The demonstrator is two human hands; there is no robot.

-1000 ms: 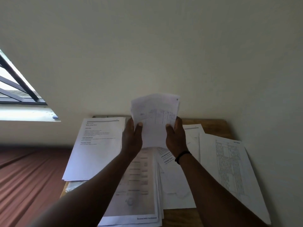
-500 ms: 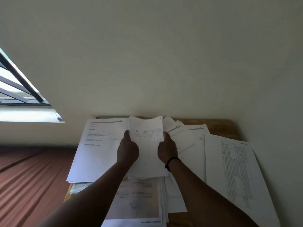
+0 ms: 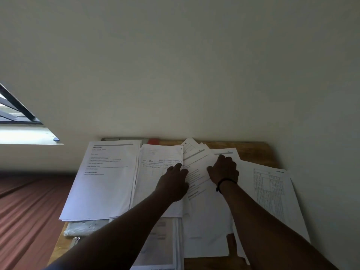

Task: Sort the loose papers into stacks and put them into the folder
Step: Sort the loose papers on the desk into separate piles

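White printed papers cover a small wooden table [image 3: 259, 151]. A sheet with a handwritten table [image 3: 157, 172] lies flat in the middle, and my left hand [image 3: 173, 184] rests on its right edge with fingers stretched forward. My right hand [image 3: 224, 169] lies with spread fingers on a fanned bunch of tilted sheets [image 3: 196, 162] just right of it. A neat stack [image 3: 105, 178] with a typed top page sits on the left. A sheet with a dense table [image 3: 272, 193] lies at the right. A clear plastic folder [image 3: 83, 228] peeks out under the left stack.
A pale wall stands directly behind the table and along its right side. A red object [image 3: 153, 141] shows at the table's back edge. Reddish-brown fabric [image 3: 25, 211] spreads to the left, below a bright window [image 3: 17, 123].
The sheet held up in both hands has come down flat onto the middle pile. My right hand has let go and moved right onto the fanned sheets; my left hand now rests on the laid sheet.
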